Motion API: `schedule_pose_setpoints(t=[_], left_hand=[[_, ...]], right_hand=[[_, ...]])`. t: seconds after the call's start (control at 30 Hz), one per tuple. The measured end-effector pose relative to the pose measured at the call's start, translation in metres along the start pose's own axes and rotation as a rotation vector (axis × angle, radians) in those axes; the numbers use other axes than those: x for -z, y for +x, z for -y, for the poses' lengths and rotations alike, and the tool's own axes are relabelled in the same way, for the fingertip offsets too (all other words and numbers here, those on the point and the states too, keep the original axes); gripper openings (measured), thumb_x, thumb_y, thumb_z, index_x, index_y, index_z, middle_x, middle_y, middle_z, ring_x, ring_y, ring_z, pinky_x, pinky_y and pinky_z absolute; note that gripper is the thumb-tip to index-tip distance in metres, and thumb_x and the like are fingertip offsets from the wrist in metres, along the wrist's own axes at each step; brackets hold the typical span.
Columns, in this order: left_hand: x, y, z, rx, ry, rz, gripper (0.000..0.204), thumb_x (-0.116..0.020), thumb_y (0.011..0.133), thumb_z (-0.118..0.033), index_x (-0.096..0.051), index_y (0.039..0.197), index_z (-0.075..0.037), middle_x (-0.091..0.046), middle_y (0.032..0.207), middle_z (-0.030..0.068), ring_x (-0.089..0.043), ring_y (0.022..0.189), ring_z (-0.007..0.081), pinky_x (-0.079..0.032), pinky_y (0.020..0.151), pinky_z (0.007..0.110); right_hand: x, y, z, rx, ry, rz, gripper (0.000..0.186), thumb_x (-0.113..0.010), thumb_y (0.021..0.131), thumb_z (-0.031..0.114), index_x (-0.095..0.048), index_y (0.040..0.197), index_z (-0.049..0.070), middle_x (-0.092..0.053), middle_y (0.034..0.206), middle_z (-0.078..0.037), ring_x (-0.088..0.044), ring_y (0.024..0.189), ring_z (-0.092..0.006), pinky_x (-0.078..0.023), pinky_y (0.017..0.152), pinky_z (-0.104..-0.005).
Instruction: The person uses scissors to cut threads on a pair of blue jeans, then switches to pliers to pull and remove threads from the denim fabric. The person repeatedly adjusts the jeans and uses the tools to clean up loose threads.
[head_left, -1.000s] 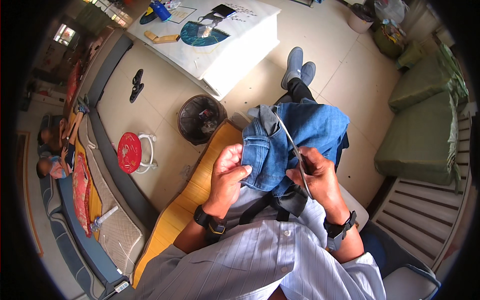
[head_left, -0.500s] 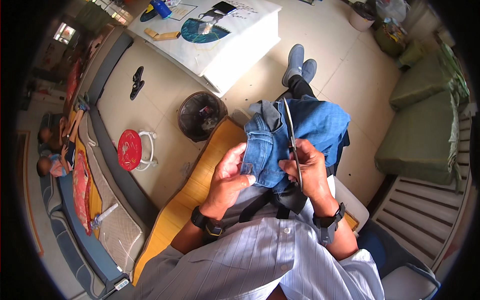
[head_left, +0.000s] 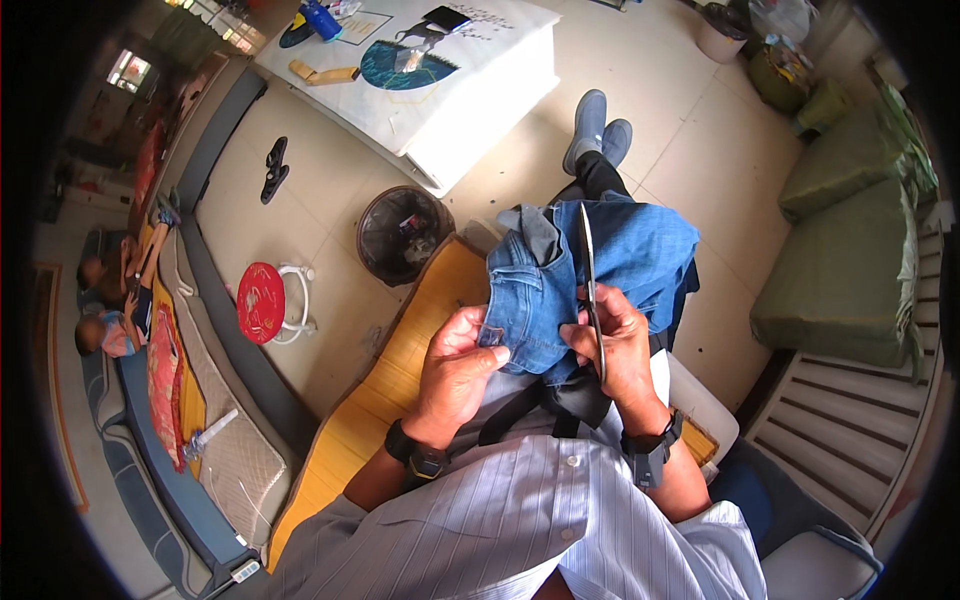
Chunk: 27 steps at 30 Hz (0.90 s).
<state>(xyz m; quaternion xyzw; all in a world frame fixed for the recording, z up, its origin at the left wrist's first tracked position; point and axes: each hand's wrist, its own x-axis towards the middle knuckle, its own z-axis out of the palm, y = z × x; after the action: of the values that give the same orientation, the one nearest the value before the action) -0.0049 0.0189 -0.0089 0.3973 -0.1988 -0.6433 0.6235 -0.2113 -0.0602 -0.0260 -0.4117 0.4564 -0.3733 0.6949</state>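
Observation:
Blue denim jeans (head_left: pixel 640 255) lie bunched across my lap, with grey pocket lining showing at the top. My left hand (head_left: pixel 455 375) pinches the waistband on the left side, thumb on the fabric. Closed around long metal scissors (head_left: pixel 588 245) is my right hand (head_left: pixel 618 355), held against the middle of the jeans with its thumb toward the waistband. The blades point away from me, along the fabric. Whether they grip cloth I cannot tell.
A white table (head_left: pixel 490 100) stands ahead. A lined bin (head_left: pixel 405 235), red stool (head_left: pixel 260 300) and black sandals (head_left: pixel 275 170) are to the left, where two people (head_left: pixel 130 315) rest on a sofa. Green cushions (head_left: pixel 830 280) sit on a slatted bench (head_left: pixel 820 430) at the right.
My right hand has shifted slightly left and up, and the scissors have turned from a leftward slant to nearly straight ahead. My left hand has barely moved.

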Motion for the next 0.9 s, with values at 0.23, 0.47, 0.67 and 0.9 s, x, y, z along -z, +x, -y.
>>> schedule_pose_setpoints(t=[0.23,0.47,0.67,0.9], left_hand=[[-0.001,0.000,-0.002,0.021,-0.027,-0.001,0.040,-0.062,0.087,0.009,-0.061,0.127,0.001,-0.072,0.117,0.0087,-0.069,0.106,0.0162,-0.053,0.099,0.033],[-0.005,0.018,-0.007,0.201,-0.109,-0.023,0.034,-0.066,0.095,-0.012,-0.064,0.128,-0.002,-0.074,0.117,0.0088,-0.072,0.108,0.0207,-0.056,0.097,0.038],[0.006,0.034,-0.002,0.298,-0.015,-0.084,0.023,-0.067,0.099,-0.016,-0.072,0.119,-0.006,-0.077,0.112,0.0049,-0.074,0.100,0.0185,-0.058,0.093,0.036],[-0.015,0.034,0.003,0.235,-0.139,0.042,0.026,-0.070,0.094,-0.002,-0.073,0.120,-0.003,-0.077,0.116,0.0080,-0.074,0.104,0.0184,-0.058,0.097,0.037]], right_hand=[[0.021,-0.016,0.001,0.245,-0.299,0.051,0.044,-0.089,0.085,0.003,-0.067,0.123,0.003,-0.055,0.081,0.006,-0.051,0.071,-0.0051,-0.046,0.064,-0.0244],[0.023,-0.038,0.027,0.290,-0.680,0.181,0.054,-0.094,0.082,0.030,-0.068,0.120,0.000,-0.055,0.075,-0.006,-0.055,0.062,-0.0161,-0.046,0.060,-0.0323],[0.020,-0.054,0.024,0.375,-0.930,0.125,0.063,-0.086,0.085,0.049,-0.068,0.121,0.000,-0.066,0.079,-0.012,-0.069,0.064,-0.0303,-0.054,0.057,-0.0402],[0.018,-0.065,0.031,0.523,-1.118,-0.035,0.060,-0.086,0.085,0.046,-0.069,0.116,-0.003,-0.065,0.076,-0.012,-0.067,0.061,-0.0321,-0.052,0.055,-0.0416]])
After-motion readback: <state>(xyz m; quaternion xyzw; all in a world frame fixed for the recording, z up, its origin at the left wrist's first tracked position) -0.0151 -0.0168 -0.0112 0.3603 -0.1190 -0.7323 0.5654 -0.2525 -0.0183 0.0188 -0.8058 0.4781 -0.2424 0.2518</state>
